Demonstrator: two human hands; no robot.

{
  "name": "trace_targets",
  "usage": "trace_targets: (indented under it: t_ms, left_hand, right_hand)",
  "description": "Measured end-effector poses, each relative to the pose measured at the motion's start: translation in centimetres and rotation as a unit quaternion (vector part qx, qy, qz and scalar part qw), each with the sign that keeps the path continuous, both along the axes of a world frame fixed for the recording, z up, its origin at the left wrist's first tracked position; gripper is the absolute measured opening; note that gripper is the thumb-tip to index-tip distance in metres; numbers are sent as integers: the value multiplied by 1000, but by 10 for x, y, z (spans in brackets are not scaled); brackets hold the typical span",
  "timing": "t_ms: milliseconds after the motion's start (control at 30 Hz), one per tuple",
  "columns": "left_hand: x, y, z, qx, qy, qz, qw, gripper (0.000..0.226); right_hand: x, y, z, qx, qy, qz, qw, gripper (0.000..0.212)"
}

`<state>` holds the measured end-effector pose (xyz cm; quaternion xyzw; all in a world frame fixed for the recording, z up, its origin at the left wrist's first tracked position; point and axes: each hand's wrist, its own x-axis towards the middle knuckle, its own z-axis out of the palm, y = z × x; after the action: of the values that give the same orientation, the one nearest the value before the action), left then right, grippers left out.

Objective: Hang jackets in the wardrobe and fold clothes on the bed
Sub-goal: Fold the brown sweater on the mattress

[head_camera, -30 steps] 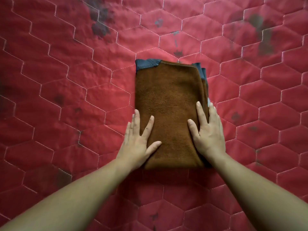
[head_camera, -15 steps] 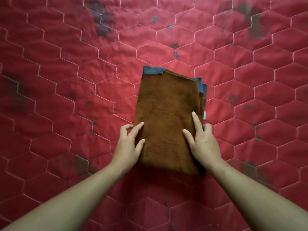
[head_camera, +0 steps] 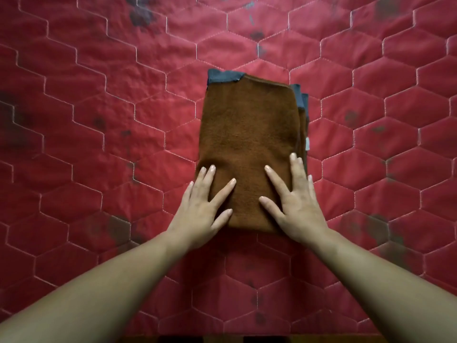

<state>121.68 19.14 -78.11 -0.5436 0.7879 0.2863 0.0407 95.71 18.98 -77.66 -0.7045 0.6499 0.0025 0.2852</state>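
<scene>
Lying on the bed, head view: a brown fleecy garment (head_camera: pixel 247 139), folded into a tall rectangle, flat on the red quilt (head_camera: pixel 99 125), about in the middle of the scene.
Garment edges: grey-blue trim (head_camera: pixel 222 76) shows at the far left corner and again down the far part of the right side, where several folded layers are stacked. A small white tag (head_camera: pixel 307 144) sticks out on the right side, partway down.
Left hand (head_camera: pixel 201 211): palm down, fingers straight and spread. The thumb and forefinger lie on the garment's near left corner, the next two fingers along its left edge, and the little finger is off it on the quilt. It grips nothing.
Right hand (head_camera: pixel 295 206): palm down, fingers straight and fanned, pressed flat on the garment's near right part. The little finger reaches the right edge; whether it touches cloth or quilt I cannot tell. It grips nothing.
Hands together: apart, with a strip of bare brown cloth between the two thumbs.
Forearms: bare, coming in from the near left and near right corners.
Quilt: pale stitching in a hexagon pattern, with dark stains (head_camera: pixel 141 14) scattered over it, the heaviest at the far left and far right.
</scene>
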Motion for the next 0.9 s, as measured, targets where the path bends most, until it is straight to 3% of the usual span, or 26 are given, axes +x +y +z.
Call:
trace_targets:
  t_ms: [100, 200, 300, 367, 433, 533, 667, 900]
  left_hand:
    - [-5, -41, 14, -14, 97, 135, 986, 71]
    - [-13, -88, 20, 48, 188, 316, 929, 78]
    - [-17, -111, 28, 167, 277, 451, 831, 80]
    - [-17, -111, 34, 257, 325, 498, 762, 69]
    - [-13, -109, 38, 326, 341, 499, 727, 53]
    - [-9, -104, 48, 367, 351, 485, 711, 37]
    - [1, -98, 75, 360, 380, 491, 696, 37]
    - [30, -90, 188, 359, 375, 483, 705, 36]
  right_hand:
    - [-2, -46, 20, -12, -132, -239, 962, 57]
    - [-4, -97, 30, 73, -250, -425, 867, 70]
    - [-20, -113, 27, 230, -308, -467, 796, 73]
    - [-26, -106, 34, 331, -344, -456, 751, 59]
    - [-26, -97, 44, 381, -382, -441, 718, 43]
    - [-22, -82, 57, 396, -393, -445, 701, 37]
    - [-14, -72, 86, 387, -412, -464, 682, 33]
    - [8, -71, 198, 333, -461, -432, 700, 30]
